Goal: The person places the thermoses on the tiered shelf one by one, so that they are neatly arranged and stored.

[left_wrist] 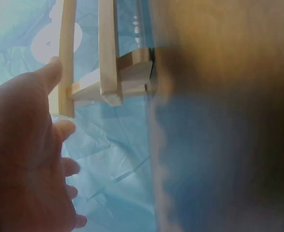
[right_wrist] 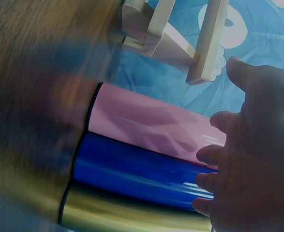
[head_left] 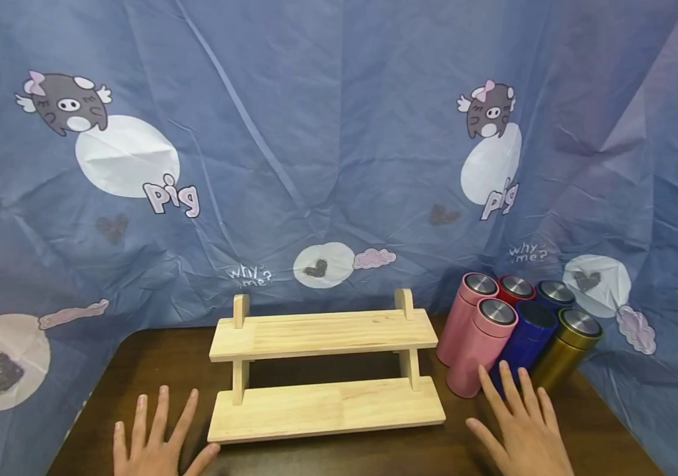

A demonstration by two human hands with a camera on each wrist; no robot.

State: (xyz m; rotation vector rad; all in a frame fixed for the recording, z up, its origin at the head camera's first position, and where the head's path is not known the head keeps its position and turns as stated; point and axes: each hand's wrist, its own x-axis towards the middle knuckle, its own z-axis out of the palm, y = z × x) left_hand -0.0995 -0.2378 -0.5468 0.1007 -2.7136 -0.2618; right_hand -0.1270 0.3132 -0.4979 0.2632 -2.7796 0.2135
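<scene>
A two-tier wooden rack (head_left: 327, 334) stands on the table. Left of it my left hand (head_left: 157, 439) is spread with straight fingers and holds nothing. In the left wrist view, this hand (left_wrist: 28, 154) appears beside the rack's end (left_wrist: 110, 58). My right hand (head_left: 523, 430), fingers also spread, is in front of several thermos bottles. Nearest to it are a pink bottle (head_left: 475, 350), a blue bottle (head_left: 526, 337) and a gold bottle (head_left: 565, 350). In the right wrist view, its fingers (right_wrist: 209, 154) overlap the pink bottle (right_wrist: 146, 125); whether they touch, I cannot tell.
Behind the front bottles stand another pink bottle (head_left: 464, 311), a red bottle (head_left: 516, 288) and a dark blue bottle (head_left: 555, 294). The dark brown table (head_left: 154, 357) backs onto a blue printed cloth (head_left: 339, 132), which also hangs at both sides.
</scene>
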